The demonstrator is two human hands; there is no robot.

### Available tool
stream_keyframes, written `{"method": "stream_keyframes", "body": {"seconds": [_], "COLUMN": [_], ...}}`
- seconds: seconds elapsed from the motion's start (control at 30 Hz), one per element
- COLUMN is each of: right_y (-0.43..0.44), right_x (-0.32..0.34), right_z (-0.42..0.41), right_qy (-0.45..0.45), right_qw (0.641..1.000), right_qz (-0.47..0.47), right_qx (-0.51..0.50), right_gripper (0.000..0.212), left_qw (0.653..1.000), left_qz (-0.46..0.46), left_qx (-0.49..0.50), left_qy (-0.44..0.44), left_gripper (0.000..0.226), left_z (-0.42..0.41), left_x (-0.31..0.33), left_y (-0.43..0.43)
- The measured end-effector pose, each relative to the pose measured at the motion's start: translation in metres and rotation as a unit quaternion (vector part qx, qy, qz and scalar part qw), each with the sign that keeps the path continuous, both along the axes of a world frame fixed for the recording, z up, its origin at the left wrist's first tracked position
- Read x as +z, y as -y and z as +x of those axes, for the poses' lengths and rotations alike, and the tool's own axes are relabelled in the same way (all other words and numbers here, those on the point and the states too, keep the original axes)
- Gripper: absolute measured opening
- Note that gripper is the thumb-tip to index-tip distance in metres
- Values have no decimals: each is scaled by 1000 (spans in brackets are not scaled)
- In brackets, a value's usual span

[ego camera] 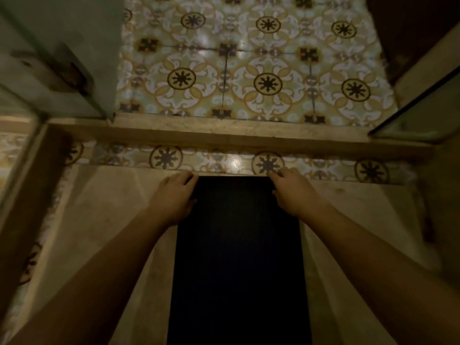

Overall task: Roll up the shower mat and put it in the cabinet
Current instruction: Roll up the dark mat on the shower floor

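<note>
A dark, finely textured shower mat [237, 257] lies flat on the beige shower floor, running from the bottom of the view up to the tiled step. My left hand [174, 197] rests on the mat's far left corner, fingers curled at its edge. My right hand [291, 190] is on the far right corner, fingertips pinching at the edge. Whether either hand has the edge lifted I cannot tell. No cabinet is in view.
A raised stone curb [224, 135] crosses ahead, with patterned floor tiles [249, 70] beyond it. A glass door [57, 58] stands at the left and a glass panel [423, 113] at the right. Beige floor [112, 232] flanks the mat.
</note>
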State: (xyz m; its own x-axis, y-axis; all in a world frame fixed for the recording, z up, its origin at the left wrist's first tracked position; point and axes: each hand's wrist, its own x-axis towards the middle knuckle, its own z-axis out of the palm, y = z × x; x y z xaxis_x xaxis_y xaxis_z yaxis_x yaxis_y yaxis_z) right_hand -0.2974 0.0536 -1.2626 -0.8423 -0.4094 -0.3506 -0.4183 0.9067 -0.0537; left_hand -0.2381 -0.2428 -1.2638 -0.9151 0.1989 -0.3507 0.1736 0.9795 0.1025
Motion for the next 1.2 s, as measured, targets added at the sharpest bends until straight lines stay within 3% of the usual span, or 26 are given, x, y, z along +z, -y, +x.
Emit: {"method": "stream_keyframes", "body": {"seconds": [0.1, 0.23, 0.43, 0.57, 0.63, 0.7, 0.83, 0.9, 1.0, 1.2], "right_y": [-2, -2, -9, -9, -12, -18, -27, -26, -23, -16], "right_x": [11, 17, 19, 15, 14, 16, 19, 18, 11, 3], "right_z": [-8, -19, -37, -32, -28, -29, -32, -31, -31, -21], "right_qy": [-17, -5, -47, -37, -13, 26, 64, 75, 69, 23], "right_qw": [1000, 999, 998, 999, 997, 994, 987, 986, 988, 987], "right_qz": [-22, -33, -38, -32, -65, -104, -140, -134, -125, -141], "right_qx": [-1, -8, -23, 15, 28, 0, -54, -62, -52, -72], "right_gripper": [27, 20, 21, 20, 20, 33, 22, 35, 34, 25], "left_qw": [1000, 1000, 994, 997, 999, 999, 998, 997, 994, 991], "left_qz": [-18, -18, -18, 6, 27, 33, 33, 55, 97, 112], "left_qx": [-4, -2, -23, -26, -23, -7, 14, 16, 20, 31], "left_qy": [-25, -20, -102, -72, -41, -4, 51, 53, 49, 71], "left_gripper": [48, 17, 8, 2, 11, 21, 21, 22, 34, 28], "left_z": [-13, -32, -52, -54, -55, -60, -68, -68, -61, -63], "left_x": [12, 22, 23, 22, 22, 22, 19, 18, 13, 14], "left_y": [-2, -12, -14, -17, -13, -8, -6, -6, -8, -5]}}
